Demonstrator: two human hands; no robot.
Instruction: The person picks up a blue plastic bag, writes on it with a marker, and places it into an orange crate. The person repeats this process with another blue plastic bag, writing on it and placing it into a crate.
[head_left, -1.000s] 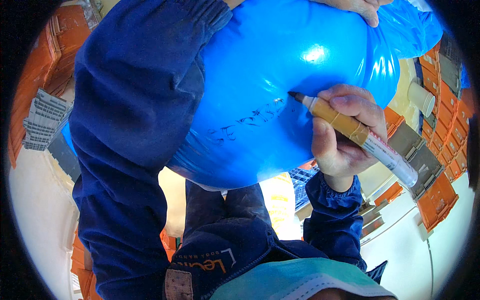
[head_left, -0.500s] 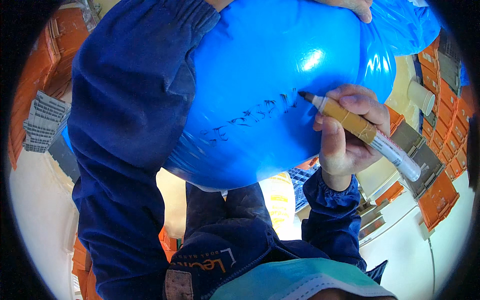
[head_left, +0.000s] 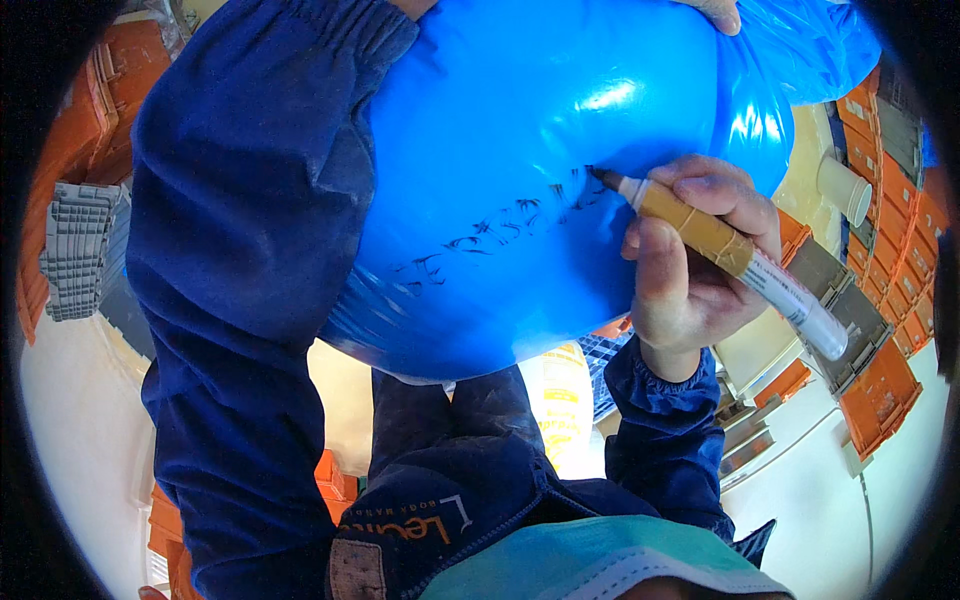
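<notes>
A bulging, glossy blue plastic bag (head_left: 480,120) fills the upper middle. My left hand (head_left: 716,14) reaches over its top, fingertips gripping the film, the rest mostly beyond the frame edge. My right hand (head_left: 700,265) is closed on a tan marker (head_left: 700,225) with a silver end; its dark tip touches the bag. A slanting row of black scribbled marks (head_left: 500,230) runs across the bag, up to the tip. My left sleeve lies along the bag's left side.
Stacked orange crates (head_left: 880,400) line the right, with grey crates and a white bucket (head_left: 842,190). More orange crates (head_left: 75,110) and grey slatted stacks (head_left: 75,250) stand at left. A white and yellow sack (head_left: 560,400) is below the bag.
The marker tip has moved slightly right and up, and the row of black marks has grown. The bag and my left arm have shifted slightly leftward.
</notes>
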